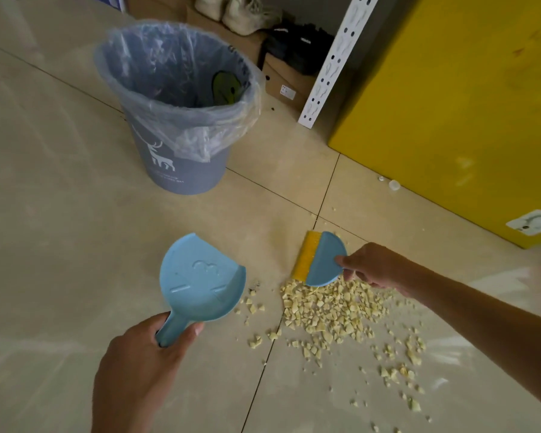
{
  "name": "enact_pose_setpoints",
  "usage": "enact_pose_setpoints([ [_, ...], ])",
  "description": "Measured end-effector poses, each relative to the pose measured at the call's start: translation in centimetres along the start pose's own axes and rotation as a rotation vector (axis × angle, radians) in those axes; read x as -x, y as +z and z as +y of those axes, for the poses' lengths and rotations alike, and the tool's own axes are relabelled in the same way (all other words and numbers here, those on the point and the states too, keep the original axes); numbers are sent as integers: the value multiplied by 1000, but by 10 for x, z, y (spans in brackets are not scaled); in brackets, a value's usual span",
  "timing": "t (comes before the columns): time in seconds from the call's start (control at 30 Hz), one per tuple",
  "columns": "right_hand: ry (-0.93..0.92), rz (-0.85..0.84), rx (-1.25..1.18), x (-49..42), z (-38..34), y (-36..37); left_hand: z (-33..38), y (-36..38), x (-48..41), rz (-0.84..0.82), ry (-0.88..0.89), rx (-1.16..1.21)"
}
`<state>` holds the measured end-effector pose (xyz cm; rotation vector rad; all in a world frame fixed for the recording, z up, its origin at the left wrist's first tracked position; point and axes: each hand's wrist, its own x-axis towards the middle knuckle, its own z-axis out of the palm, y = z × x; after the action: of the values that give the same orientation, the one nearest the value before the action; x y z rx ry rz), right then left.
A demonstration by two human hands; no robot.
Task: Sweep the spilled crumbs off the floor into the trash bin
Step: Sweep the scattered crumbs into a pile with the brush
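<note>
Left hand (144, 364) grips dustpan (200, 276) at nine o'clock of crumbs (325, 310), ready to catch; right fingers (345, 264) pinch brush (320, 260) at twelve.

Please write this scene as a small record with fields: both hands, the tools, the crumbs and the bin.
left hand: grips blue dustpan by its handle
right hand: holds blue brush, yellow bristles on the dustpan side
crumbs: pale yellow, piled on the tiled floor beside the brush, scattered rightward
trash bin: grey-blue, plastic liner, upright, beyond the dustpan

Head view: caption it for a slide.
Left hand holds blue dustpan, right hand holds brush by crumbs, trash bin beyond.
</note>
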<state>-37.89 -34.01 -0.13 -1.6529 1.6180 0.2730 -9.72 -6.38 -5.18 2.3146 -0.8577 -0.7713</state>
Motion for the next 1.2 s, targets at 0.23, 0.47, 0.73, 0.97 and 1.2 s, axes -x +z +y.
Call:
enact_pose_setpoints([
  [0.23, -124, -465, -206, 56, -31, 63, -3, -3, -4, 76, -32, 48],
  [0.47, -376, -322, 408, 53, -82, 126, -10, -7, -4, 121, -38, 141],
  [0.73, -207, -110, 513, 28, -27, 47, -3, -10, -2, 60, -23, 135],
  [0.97, -222, -12, 523, 38, 2, 4, 0, -5, 1, 24, 10, 93],
  [1.2, -505, -296, 603, 106, -25, 81, 6, 0, 3, -12, 12, 87],
])
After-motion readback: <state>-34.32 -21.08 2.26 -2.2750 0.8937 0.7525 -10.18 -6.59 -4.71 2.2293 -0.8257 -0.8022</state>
